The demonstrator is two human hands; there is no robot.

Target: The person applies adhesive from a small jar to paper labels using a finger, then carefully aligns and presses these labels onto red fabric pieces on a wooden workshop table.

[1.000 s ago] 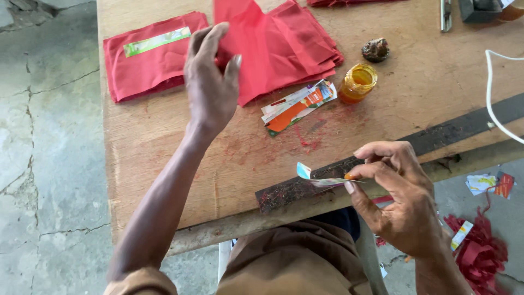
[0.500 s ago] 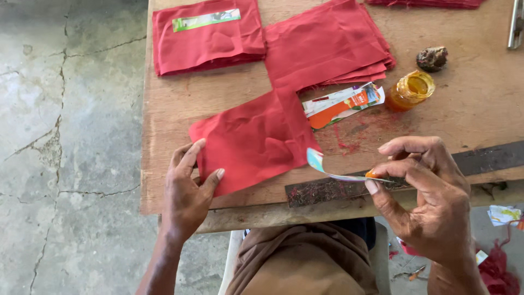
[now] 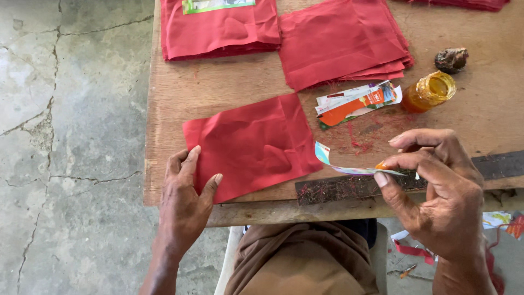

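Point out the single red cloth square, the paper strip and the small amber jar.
Single red cloth square (image 3: 254, 143), head view, its middle.
Thin printed paper strip (image 3: 349, 169), head view, mid-length.
Small amber jar (image 3: 429, 91), head view, its open top.

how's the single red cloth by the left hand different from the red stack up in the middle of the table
The single red cloth is one creased sheet, lying askew at the table's near edge with the left hand on its corner. The red stack is many layers, flatter, farther back, and untouched. Both are roughly square pieces of the same red fabric.
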